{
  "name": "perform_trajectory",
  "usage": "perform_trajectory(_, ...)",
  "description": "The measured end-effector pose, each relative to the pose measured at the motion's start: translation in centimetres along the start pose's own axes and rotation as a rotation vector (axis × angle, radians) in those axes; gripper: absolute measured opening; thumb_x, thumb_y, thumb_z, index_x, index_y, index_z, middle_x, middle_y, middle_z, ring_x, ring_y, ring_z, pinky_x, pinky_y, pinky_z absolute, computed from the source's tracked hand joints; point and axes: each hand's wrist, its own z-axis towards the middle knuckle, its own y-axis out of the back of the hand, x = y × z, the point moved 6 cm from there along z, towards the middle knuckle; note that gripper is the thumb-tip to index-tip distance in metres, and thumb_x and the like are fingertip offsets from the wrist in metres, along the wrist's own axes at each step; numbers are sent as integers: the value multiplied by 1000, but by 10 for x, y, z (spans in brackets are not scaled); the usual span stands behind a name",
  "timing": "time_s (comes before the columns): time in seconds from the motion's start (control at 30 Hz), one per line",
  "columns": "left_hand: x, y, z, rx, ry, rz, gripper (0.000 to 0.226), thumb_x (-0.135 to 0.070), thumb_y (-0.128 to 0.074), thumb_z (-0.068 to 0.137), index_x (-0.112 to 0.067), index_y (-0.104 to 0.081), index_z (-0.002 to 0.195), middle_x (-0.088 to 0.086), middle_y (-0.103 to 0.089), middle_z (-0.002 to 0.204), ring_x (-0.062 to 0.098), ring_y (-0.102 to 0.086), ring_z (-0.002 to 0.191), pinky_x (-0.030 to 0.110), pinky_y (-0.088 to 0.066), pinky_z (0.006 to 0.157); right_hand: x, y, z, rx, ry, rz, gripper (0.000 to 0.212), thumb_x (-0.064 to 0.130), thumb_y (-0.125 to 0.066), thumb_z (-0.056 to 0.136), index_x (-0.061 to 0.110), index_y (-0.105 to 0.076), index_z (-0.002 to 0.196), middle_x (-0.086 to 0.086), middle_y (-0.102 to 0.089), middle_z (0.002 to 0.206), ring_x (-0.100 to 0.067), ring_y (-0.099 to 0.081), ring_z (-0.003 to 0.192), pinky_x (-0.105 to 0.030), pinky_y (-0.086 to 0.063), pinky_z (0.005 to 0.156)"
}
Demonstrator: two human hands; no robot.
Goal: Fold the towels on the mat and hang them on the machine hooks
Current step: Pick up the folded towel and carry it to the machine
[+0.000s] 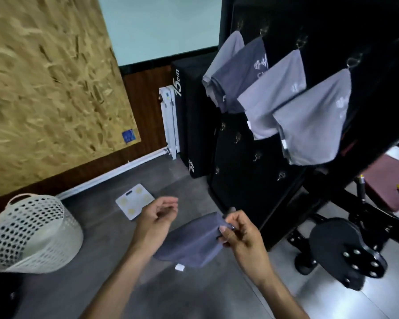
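Note:
A folded dark grey towel [191,244] hangs in the air low in the head view, a white label dangling from its lower edge. My right hand [242,236] pinches its upper right corner. My left hand [157,217] is beside the towel's left edge with fingers loosely curled, holding nothing. Several grey towels [309,116] hang in a row from hooks [352,62] on the black machine [251,162] at the right. More bare hooks [257,156] dot the panel below them.
A white perforated laundry basket [30,233] lies at the left on the grey floor. A white bathroom scale [134,201] sits on the floor ahead. A black foam box [189,116] and white radiator [168,120] stand by the wall. A black machine footplate [346,252] juts out at right.

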Motion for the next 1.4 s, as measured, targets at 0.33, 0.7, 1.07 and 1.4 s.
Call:
perform_trajectory(0.33,25,-72,237,476,-59,396,61,-8,-62,79,-45,-50,127,-25,-52,124,-13,-46,115,1,-34,89,-50,-24,245,20,-92,-17,13,-3,-53,96,2,-47,85,-5,-52,73,-12,-57,67,-24,-49,64)
perform_trajectory(0.7,77,-141,438,607,-107,489,18,-27,-72,77,-23,-58,88,-11,-62,78,-2,-58,73,16,-41,61,-113,-13,448,-13,-185,-86,10,-2,-57,94,6,-51,93,-28,-60,91,-21,-61,77,-24,-50,63)
perform_trajectory(1.07,123,-206,556,366,-128,485,15,-19,-64,87,-17,-61,101,5,-68,92,22,-64,85,24,-42,66,-169,9,560,-428,-229,-275,34,10,-66,88,40,-53,81,-10,-65,83,-25,-62,74,-46,-54,68)
perform_trajectory(1.4,97,-273,620,427,-267,517,27,-13,-58,86,-15,-65,112,11,-71,99,31,-65,95,31,-43,68,-162,40,604,-836,-165,-597,24,15,-61,91,24,-74,109,-8,-75,100,-29,-68,88,-37,-52,73)
